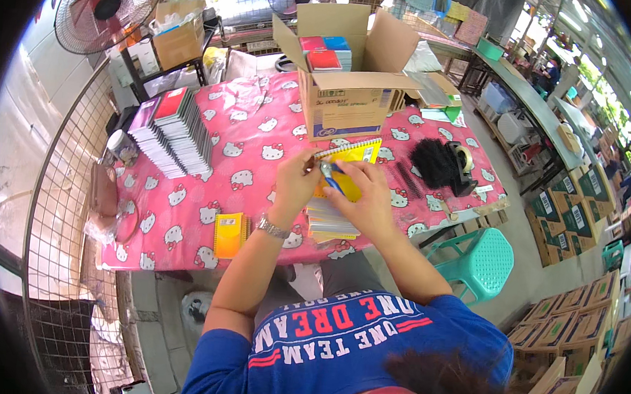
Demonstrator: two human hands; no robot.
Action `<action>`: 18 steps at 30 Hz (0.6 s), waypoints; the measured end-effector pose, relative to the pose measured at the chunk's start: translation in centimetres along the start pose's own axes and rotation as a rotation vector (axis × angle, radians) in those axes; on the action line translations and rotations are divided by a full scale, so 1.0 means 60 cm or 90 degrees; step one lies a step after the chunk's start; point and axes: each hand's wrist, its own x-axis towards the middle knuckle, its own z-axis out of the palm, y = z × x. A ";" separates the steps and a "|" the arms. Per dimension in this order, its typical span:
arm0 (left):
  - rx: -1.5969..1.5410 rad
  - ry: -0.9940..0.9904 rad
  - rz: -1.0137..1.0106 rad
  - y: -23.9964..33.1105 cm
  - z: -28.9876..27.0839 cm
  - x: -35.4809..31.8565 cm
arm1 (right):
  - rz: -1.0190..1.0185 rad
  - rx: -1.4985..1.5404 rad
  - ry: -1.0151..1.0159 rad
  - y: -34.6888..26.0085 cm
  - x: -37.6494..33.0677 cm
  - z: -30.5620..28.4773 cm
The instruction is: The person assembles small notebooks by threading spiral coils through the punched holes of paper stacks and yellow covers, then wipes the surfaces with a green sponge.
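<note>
A yellow spiral notebook lies tilted over a stack of notebooks at the front of the table. My left hand is closed at the end of its wire spiral, the fingertips pinching the corner. My right hand grips small blue-handled pliers, whose metal head meets the same spiral end near my left fingers. The exact spot where the jaws touch the wire is partly hidden by my fingers. Left of the stack sits a small pile of yellow-orange notebooks.
Tall notebook stacks stand at the left, and an open cardboard box holding more notebooks is behind my hands. Black wire spirals and a tape dispenser lie to the right. A green stool stands by the table's right edge.
</note>
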 end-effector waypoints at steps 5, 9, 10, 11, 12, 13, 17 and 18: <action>0.019 0.010 -0.024 0.014 0.010 -0.009 | 0.029 -0.110 0.029 -0.021 -0.002 -0.017; 0.074 0.060 0.052 0.038 0.010 -0.010 | -0.011 -0.105 -0.011 -0.014 0.003 -0.021; 0.075 0.066 0.048 0.033 0.012 -0.010 | -0.011 -0.101 -0.022 -0.014 0.001 -0.024; 0.070 0.071 0.074 0.031 0.010 -0.015 | -0.011 -0.093 -0.038 -0.016 -0.004 -0.025; 0.066 0.078 0.098 0.029 0.007 -0.020 | -0.015 -0.084 -0.050 -0.012 -0.003 -0.030; 0.072 0.091 0.088 0.027 0.005 -0.022 | 0.277 0.337 -0.194 -0.004 0.006 -0.036; 0.173 0.180 0.184 0.038 -0.031 -0.048 | 0.414 0.534 -0.232 -0.006 -0.001 -0.031; 0.156 0.225 0.173 0.029 -0.051 -0.055 | 0.327 0.417 -0.175 0.013 -0.012 -0.030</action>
